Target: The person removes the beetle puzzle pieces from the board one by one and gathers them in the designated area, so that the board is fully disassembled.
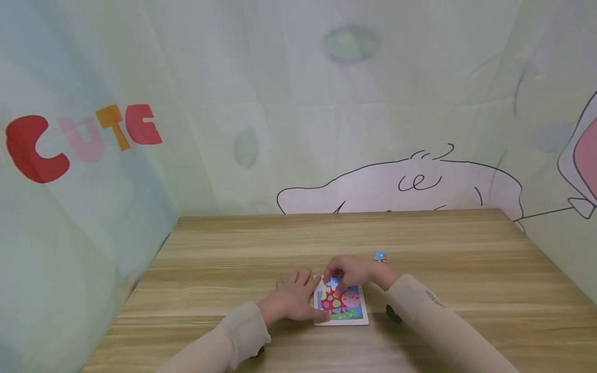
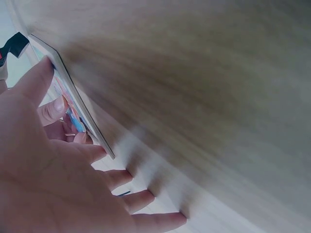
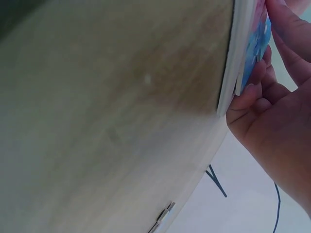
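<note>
A small jigsaw puzzle in a white-edged tray [image 1: 345,322] lies on the table, its picture a spotted red bug with a pink face. My left hand [image 1: 295,299] rests at the tray's left side, fingers spread on the tabletop and thumb on the tray's near-left edge. Over the far part of the puzzle, my right hand [image 1: 353,270] pinches a light-blue puzzle piece [image 1: 332,283] between thumb and fingers; its far side is partly hidden. In the right wrist view, the right hand's curled fingers [image 3: 252,97] touch the tray's end.
Another loose blue puzzle piece [image 1: 380,256] lies on the wooden table [image 1: 224,248], beyond the right wrist. A printed cloth backdrop [image 1: 298,103] rises behind the table's far edge and along its left side.
</note>
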`<move>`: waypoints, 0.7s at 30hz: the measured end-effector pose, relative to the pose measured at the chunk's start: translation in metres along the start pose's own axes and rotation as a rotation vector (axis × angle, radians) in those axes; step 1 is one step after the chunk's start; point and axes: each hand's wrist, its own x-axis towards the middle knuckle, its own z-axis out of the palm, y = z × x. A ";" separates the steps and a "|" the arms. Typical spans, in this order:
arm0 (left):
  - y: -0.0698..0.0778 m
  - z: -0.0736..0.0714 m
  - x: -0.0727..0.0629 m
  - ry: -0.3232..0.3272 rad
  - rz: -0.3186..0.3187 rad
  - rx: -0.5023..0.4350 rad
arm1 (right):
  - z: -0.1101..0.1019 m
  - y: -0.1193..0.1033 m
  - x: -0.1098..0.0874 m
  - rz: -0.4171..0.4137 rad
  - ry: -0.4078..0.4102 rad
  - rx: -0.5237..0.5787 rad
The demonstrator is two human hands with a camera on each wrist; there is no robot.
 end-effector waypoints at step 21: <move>-0.002 0.004 0.003 -0.001 -0.008 -0.001 | -0.004 0.003 -0.008 0.098 0.042 0.003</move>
